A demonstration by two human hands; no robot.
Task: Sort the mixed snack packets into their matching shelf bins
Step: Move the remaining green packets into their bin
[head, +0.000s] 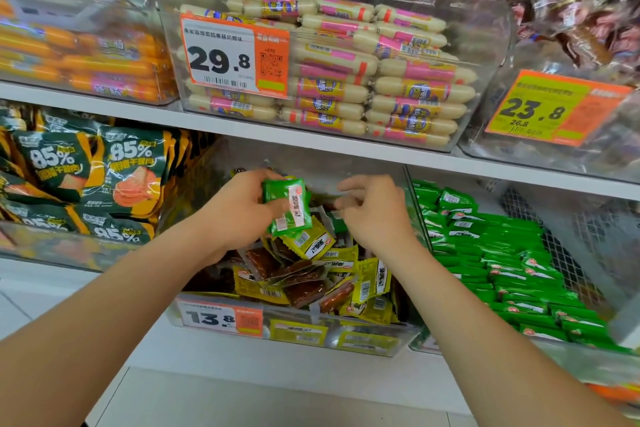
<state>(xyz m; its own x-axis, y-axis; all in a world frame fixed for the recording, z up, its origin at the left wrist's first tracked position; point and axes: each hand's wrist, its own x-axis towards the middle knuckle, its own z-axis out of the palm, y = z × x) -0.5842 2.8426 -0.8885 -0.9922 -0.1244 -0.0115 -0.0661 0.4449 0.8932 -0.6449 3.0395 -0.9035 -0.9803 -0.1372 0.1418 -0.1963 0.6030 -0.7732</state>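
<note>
— Bins being sorted: the clear plastic shelf bin of mixed yellow packets, beside the clear bin of green packets?
— Yes. Flat green foil snack packets are being gripped above the former by the left hand; likely light, limp, slick, best pinched across the faces. Fingers of the right hand are being curled; a hold cannot be told.

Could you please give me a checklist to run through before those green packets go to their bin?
1. Left hand grips the green packets: ok.
2. Right hand holding anything: cannot tell, its fingers are curled low in the bin.
3. Green-packet bin, to the right, open on top: ok.
4. Yellow-packet bin free of green strays: not ok, a green edge shows beside the right hand.
</note>
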